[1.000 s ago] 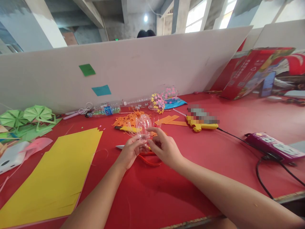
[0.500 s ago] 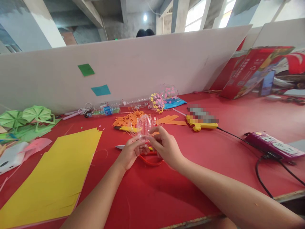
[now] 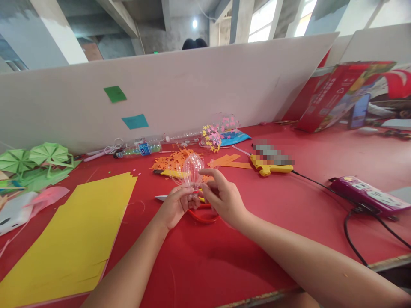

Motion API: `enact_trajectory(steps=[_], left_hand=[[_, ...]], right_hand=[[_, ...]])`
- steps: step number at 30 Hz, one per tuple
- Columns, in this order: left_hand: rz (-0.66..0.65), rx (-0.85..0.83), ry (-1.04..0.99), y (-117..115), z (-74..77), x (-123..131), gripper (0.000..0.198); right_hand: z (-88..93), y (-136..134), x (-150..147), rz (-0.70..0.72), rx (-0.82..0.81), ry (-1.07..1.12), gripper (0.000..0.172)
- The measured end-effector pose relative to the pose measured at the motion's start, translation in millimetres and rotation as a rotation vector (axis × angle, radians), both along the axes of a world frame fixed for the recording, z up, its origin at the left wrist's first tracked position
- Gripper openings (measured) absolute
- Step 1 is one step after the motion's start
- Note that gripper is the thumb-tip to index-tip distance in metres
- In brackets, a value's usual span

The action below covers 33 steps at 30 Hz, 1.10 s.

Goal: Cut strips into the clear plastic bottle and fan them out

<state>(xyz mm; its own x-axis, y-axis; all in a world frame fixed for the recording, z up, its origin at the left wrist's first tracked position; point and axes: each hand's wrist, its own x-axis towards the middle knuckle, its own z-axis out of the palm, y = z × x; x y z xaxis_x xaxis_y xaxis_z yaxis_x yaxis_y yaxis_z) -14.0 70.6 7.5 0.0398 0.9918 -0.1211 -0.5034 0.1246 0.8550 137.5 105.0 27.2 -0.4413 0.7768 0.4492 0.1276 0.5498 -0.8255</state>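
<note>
A clear plastic piece (image 3: 193,167), cut into thin curved strips, stands up between my hands. My left hand (image 3: 178,203) pinches its base, near a small red part. Beside it on the right, my right hand (image 3: 224,196) has thumb and index finger at the strips near the base, fingers bent; whether it grips a strip is hard to make out. Under my hands lie scissors with red handles (image 3: 205,220). Just behind are orange paper scraps (image 3: 173,161) and a yellow cutter (image 3: 171,173).
Yellow paper sheets (image 3: 72,231) lie at left, with green folded paper (image 3: 49,153) beyond. A yellow glue gun (image 3: 271,168) is at right, near a purple power strip (image 3: 369,196). Behind are a plastic bottle (image 3: 144,148), a star-covered clear piece (image 3: 213,137) and a white partition (image 3: 192,90).
The clear plastic piece has turned, and its strips now look narrower and more upright. My right index finger has lifted and stretched slightly. My left hand keeps its hold.
</note>
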Motion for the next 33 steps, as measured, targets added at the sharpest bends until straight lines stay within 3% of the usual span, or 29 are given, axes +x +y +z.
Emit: enact_trajectory(steps=[9,15,33], left_hand=[[0.017,-0.007,0.004,0.1,0.4,-0.7,0.014],[0.026,-0.002,0.004,0.6,-0.1,-0.6,0.016],[0.025,0.004,0.027,-1.2,0.4,0.0,0.011]], right_hand=[[-0.5,-0.8,2.1,0.021,0.163,0.027,0.05],[-6.1,1.7,-0.3,-0.021,0.242,-0.112,0.033],[-1.5,1.9,-2.6,-0.035,0.093,-0.137,0.028]])
